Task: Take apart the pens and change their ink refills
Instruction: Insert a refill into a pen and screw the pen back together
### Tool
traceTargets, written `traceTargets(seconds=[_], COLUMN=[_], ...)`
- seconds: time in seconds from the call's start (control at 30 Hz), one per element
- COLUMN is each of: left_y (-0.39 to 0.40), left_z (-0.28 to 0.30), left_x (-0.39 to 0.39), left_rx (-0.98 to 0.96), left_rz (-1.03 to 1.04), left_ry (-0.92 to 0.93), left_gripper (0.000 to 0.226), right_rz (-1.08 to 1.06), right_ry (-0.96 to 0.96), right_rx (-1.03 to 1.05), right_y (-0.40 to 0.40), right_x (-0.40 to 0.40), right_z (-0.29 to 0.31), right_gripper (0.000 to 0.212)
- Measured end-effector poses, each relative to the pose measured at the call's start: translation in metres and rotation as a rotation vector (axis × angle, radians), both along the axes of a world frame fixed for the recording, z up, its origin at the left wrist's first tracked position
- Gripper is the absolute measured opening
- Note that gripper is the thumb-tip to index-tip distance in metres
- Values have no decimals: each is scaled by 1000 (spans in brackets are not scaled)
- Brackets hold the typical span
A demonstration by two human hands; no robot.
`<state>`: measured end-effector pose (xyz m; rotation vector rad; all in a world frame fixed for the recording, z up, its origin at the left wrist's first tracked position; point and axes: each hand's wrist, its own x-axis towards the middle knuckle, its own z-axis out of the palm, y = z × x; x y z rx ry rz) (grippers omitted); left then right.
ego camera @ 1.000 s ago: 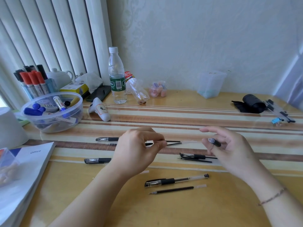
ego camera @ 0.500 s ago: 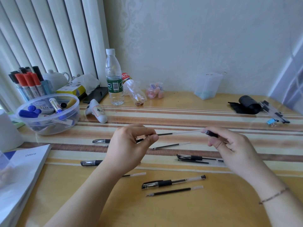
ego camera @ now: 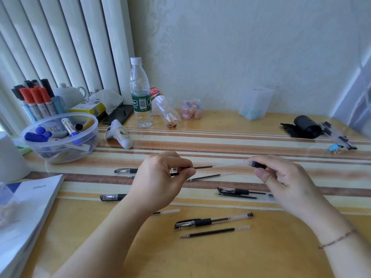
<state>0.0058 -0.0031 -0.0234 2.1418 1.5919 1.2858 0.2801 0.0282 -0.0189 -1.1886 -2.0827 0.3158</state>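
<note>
Left hand (ego camera: pixel 160 183) has its grip pinched on one end of a pen refill (ego camera: pixel 216 166); right hand (ego camera: pixel 281 177) pinches the other end. The refill is held level above the worktop (ego camera: pixel 220 257). Other pens (ego camera: pixel 212 220) lie below.

Two bare forearms enter from the lower edge, each ending in a bare hand: left hand (ego camera: pixel 160 181) and right hand (ego camera: pixel 281 181). No sleeves show on either arm up to the frame border. The right wrist carries a thin bracelet (ego camera: pixel 337 238), a fine dark chain or cord with small links or beads, lying slantwise across the wrist. Fingernails are short and unpainted where visible. The left wrist is bare.
</note>
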Motion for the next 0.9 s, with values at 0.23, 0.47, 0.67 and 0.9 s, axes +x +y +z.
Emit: traceTargets(seconds=[0.23, 0.47, 0.67, 0.9], left_y=[-5, -11, -11, -7], left_z=[-4, -6, -3, -5], left_x=[14, 28, 26, 22], left_rx=[22, -30, -11, 6], left_rz=[30, -5, 17, 11], left_ry=[128, 151, 143, 104], left_gripper=[18, 21, 20, 28], right_rz=[-6, 118, 112, 85], right_ry=[-300, -123, -66, 137], right_rx=[186, 200, 197, 70], right_y=[-5, -18, -22, -21], right_x=[-9, -35, -36, -34], right_z=[-2, -12, -9, -10], right_gripper=[42, 62, 39, 42])
